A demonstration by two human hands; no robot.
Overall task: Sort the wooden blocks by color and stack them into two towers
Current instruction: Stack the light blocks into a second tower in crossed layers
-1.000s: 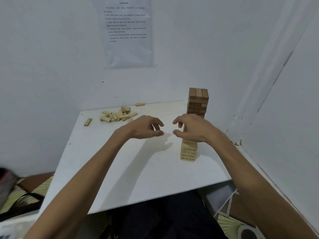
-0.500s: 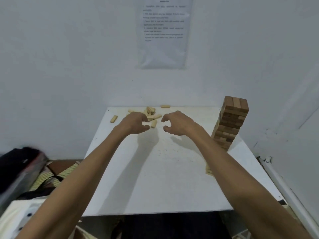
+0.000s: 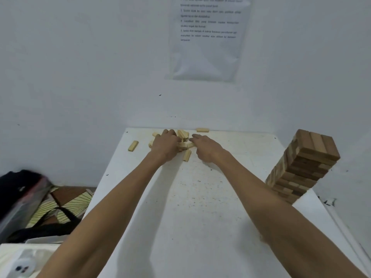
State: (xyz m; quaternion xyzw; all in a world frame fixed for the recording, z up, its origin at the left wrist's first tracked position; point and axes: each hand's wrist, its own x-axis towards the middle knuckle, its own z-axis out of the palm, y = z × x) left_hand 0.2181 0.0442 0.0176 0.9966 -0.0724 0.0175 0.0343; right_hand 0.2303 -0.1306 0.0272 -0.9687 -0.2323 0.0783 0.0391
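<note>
A pile of light wooden blocks [image 3: 183, 137] lies at the far edge of the white table [image 3: 200, 207]. My left hand [image 3: 165, 146] rests palm down on the pile's left side, its fingers curled over the blocks; whether it grips one is hidden. My right hand [image 3: 205, 147] reaches in from the right, fingertips apart and touching the pile. Single light blocks lie apart from it: one to the left [image 3: 133, 146], one by the wall [image 3: 202, 130], one just in front [image 3: 187, 155]. A tall tower of brown blocks [image 3: 305, 163] stands at the right edge.
A white wall with a printed paper sheet [image 3: 206, 37] rises right behind the table. On the floor to the left lie a dark bag [image 3: 22, 197] and a patterned mat [image 3: 66, 203]. My right forearm passes close to the brown tower's base.
My view has swung left and both hands have moved from beside the short light tower to the far pile of light blocks. That short light tower is now out of sight.
</note>
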